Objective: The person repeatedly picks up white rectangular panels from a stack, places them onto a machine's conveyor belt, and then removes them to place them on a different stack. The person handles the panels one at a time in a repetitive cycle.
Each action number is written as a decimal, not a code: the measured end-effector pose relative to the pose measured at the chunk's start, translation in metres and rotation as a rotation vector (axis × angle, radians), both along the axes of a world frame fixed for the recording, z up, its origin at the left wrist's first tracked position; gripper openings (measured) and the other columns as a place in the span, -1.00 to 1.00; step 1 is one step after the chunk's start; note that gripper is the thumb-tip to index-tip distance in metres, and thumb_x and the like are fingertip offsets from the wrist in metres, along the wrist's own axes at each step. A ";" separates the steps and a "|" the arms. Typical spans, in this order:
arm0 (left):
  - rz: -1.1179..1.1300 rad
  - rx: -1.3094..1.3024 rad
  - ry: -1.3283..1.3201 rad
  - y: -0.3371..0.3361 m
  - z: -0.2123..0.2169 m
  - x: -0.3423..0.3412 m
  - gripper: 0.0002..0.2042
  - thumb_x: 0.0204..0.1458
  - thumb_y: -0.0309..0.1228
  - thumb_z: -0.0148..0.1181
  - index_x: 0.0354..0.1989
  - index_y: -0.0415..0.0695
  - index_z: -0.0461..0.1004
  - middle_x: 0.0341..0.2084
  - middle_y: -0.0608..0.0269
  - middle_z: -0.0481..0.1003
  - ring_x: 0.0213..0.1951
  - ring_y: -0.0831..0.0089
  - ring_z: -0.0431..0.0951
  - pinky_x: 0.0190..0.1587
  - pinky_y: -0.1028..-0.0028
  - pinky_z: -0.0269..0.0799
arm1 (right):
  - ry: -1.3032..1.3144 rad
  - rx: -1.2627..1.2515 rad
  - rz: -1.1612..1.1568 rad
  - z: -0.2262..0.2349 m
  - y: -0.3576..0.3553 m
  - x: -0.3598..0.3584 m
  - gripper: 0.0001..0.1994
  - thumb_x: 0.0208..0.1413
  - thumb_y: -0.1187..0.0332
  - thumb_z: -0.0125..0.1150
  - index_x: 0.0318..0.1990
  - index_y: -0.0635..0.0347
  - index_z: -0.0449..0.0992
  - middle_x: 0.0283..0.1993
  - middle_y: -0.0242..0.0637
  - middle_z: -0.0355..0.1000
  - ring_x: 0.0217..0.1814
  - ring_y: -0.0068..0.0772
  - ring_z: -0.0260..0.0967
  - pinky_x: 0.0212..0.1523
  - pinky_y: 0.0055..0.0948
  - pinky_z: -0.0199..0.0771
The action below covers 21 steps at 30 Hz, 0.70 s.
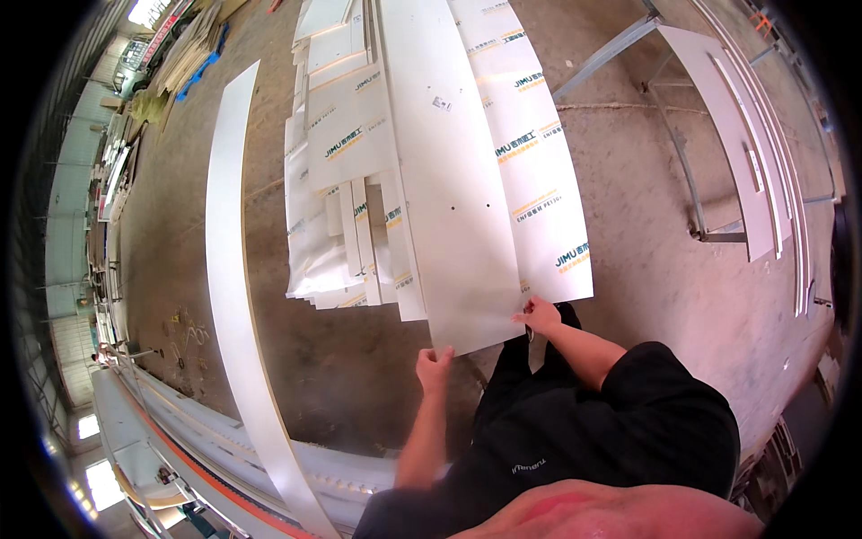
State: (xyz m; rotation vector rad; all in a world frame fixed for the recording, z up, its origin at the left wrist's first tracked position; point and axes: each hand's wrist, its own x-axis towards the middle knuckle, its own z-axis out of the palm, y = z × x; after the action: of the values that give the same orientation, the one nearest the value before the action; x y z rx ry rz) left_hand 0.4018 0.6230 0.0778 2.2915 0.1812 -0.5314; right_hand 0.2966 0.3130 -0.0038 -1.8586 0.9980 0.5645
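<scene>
A long white panel (453, 171) stretches away from me across a stack of boards. It has two small dark holes and a small printed label on its face. My left hand (434, 366) is closed on the near left corner of the panel, thumb on top. At the near right corner, my right hand (541, 314) grips the panel's edge, its fingers curled in. Beneath and to the right of the panel lies a white board with printed film (539, 162). Smaller film-covered boards (346, 135) and narrow strips are stacked on the left side.
A long narrow white board (229, 207) extends along my left, above the concrete floor. A metal frame (696, 193) holding white panels (718, 117) stands at right. Machinery with an orange-red edge strip (193, 463) is at lower left. More boards (189, 54) are piled at far left.
</scene>
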 end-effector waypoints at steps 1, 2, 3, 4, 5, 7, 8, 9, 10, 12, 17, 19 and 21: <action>-0.034 0.043 -0.081 -0.008 0.015 -0.011 -0.58 -0.11 -0.12 0.54 -0.40 -0.21 0.48 -0.57 0.24 0.49 -0.51 0.40 0.47 -0.38 0.31 0.45 | 0.007 0.027 0.021 0.000 -0.002 -0.002 -0.42 -0.14 -0.06 0.59 -0.11 0.21 0.61 -0.17 -0.22 0.62 -0.18 -0.29 0.58 -0.08 -0.32 0.55; -0.089 0.044 -0.123 -0.021 0.034 -0.021 -0.59 -0.11 -0.13 0.54 -0.41 -0.20 0.47 -0.57 0.22 0.48 -0.52 0.37 0.48 -0.38 0.31 0.44 | -0.042 0.063 0.004 -0.005 -0.005 -0.007 -0.44 -0.10 -0.04 0.58 -0.10 0.21 0.62 -0.17 -0.23 0.62 -0.18 -0.30 0.58 -0.08 -0.32 0.56; -0.142 0.045 -0.167 -0.037 0.057 -0.029 -0.60 -0.11 -0.14 0.54 -0.42 -0.19 0.47 -0.58 0.21 0.46 -0.52 0.33 0.48 -0.38 0.30 0.44 | -0.094 0.098 -0.010 -0.012 -0.006 -0.013 -0.46 -0.07 -0.02 0.56 -0.09 0.22 0.63 -0.18 -0.25 0.63 -0.18 -0.31 0.58 -0.08 -0.32 0.56; -0.199 0.044 -0.215 -0.053 0.076 -0.037 -0.61 -0.11 -0.15 0.53 -0.43 -0.17 0.46 -0.58 0.20 0.45 -0.52 0.30 0.48 -0.38 0.29 0.44 | -0.149 0.132 -0.028 -0.015 -0.008 -0.015 -0.48 -0.04 0.00 0.55 -0.08 0.22 0.64 -0.18 -0.26 0.63 -0.18 -0.32 0.58 -0.08 -0.32 0.56; -0.231 0.020 -0.235 -0.067 0.089 -0.047 -0.61 -0.11 -0.14 0.53 -0.42 -0.16 0.46 -0.58 0.20 0.44 -0.52 0.27 0.48 -0.38 0.28 0.44 | -0.127 0.274 -0.051 -0.012 -0.009 -0.014 -0.47 0.03 -0.03 0.49 -0.02 0.22 0.62 -0.13 -0.26 0.63 -0.12 -0.31 0.58 -0.06 -0.30 0.56; -0.285 -0.039 -0.270 -0.097 0.105 -0.069 -0.61 -0.11 -0.14 0.53 -0.41 -0.12 0.45 -0.57 0.20 0.42 -0.52 0.20 0.48 -0.38 0.25 0.45 | -0.072 0.547 -0.086 0.002 -0.018 -0.013 -0.44 0.15 -0.07 0.37 0.09 0.21 0.59 -0.03 -0.25 0.62 0.01 -0.30 0.57 -0.01 -0.26 0.56; -0.344 -0.071 -0.252 -0.110 0.110 -0.076 -0.59 -0.13 -0.12 0.54 -0.37 -0.12 0.45 -0.54 0.20 0.43 -0.49 0.20 0.50 -0.36 0.24 0.46 | -0.078 0.649 -0.206 0.012 -0.021 -0.014 -0.43 0.20 -0.10 0.29 0.14 0.21 0.56 0.02 -0.24 0.60 0.07 -0.28 0.55 0.01 -0.23 0.56; -0.406 -0.102 -0.238 -0.123 0.114 -0.083 -0.56 -0.14 -0.10 0.55 -0.33 -0.12 0.44 -0.51 0.20 0.44 -0.45 0.19 0.51 -0.33 0.23 0.47 | -0.088 0.751 -0.328 0.032 -0.023 -0.012 -0.41 0.25 -0.13 0.20 0.18 0.20 0.53 0.07 -0.23 0.58 0.13 -0.26 0.52 0.04 -0.20 0.55; -0.469 -0.131 -0.221 -0.135 0.116 -0.088 -0.53 -0.16 -0.08 0.56 -0.29 -0.12 0.44 -0.48 0.20 0.45 -0.42 0.19 0.53 -0.31 0.23 0.48 | -0.097 0.854 -0.452 0.047 -0.027 -0.012 -0.39 0.30 -0.16 0.12 0.23 0.20 0.49 0.12 -0.22 0.56 0.19 -0.23 0.50 0.06 -0.17 0.54; -0.559 -0.232 -0.183 -0.155 0.111 -0.094 -0.44 -0.19 -0.05 0.58 -0.18 -0.13 0.41 -0.40 0.18 0.47 -0.34 0.19 0.54 -0.24 0.24 0.48 | -0.192 0.960 -0.467 0.081 -0.047 -0.020 -0.33 0.30 -0.24 0.01 0.34 0.08 0.39 0.33 -0.19 0.40 0.37 -0.18 0.32 0.16 0.04 0.45; -0.823 -0.352 0.004 -0.205 0.081 -0.100 -0.27 -0.22 0.02 0.57 0.03 -0.13 0.35 -0.30 0.18 0.50 -0.20 0.19 0.55 -0.07 0.21 0.44 | -0.179 0.092 -0.021 0.165 -0.101 -0.035 -0.48 0.18 -0.05 0.17 0.05 0.24 0.60 0.03 0.01 0.58 0.04 -0.18 0.58 -0.06 -0.14 0.58; -0.971 -0.228 0.058 -0.227 0.076 -0.097 -0.29 -0.20 0.01 0.55 0.06 -0.10 0.35 -0.30 0.20 0.51 -0.19 0.22 0.56 -0.05 0.21 0.40 | -0.225 -0.067 -0.065 0.160 -0.123 -0.045 -0.58 0.09 0.08 0.28 -0.11 0.29 0.66 -0.18 -0.03 0.64 -0.12 -0.14 0.63 -0.07 -0.19 0.58; -0.983 -0.209 0.141 -0.242 0.066 -0.101 -0.35 -0.14 -0.04 0.51 0.09 -0.03 0.39 -0.31 0.25 0.51 -0.19 0.27 0.57 -0.01 0.23 0.32 | -0.317 0.145 -0.253 0.128 -0.143 -0.066 -0.59 0.09 0.14 0.30 -0.09 0.33 0.65 -0.14 -0.04 0.64 -0.10 -0.17 0.62 -0.05 -0.22 0.58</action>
State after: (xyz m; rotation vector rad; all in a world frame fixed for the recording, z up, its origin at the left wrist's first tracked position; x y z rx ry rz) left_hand 0.3006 0.3806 0.1437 2.0127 -0.9356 -1.1274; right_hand 0.2307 0.1701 0.1237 -1.6011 0.9333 0.1785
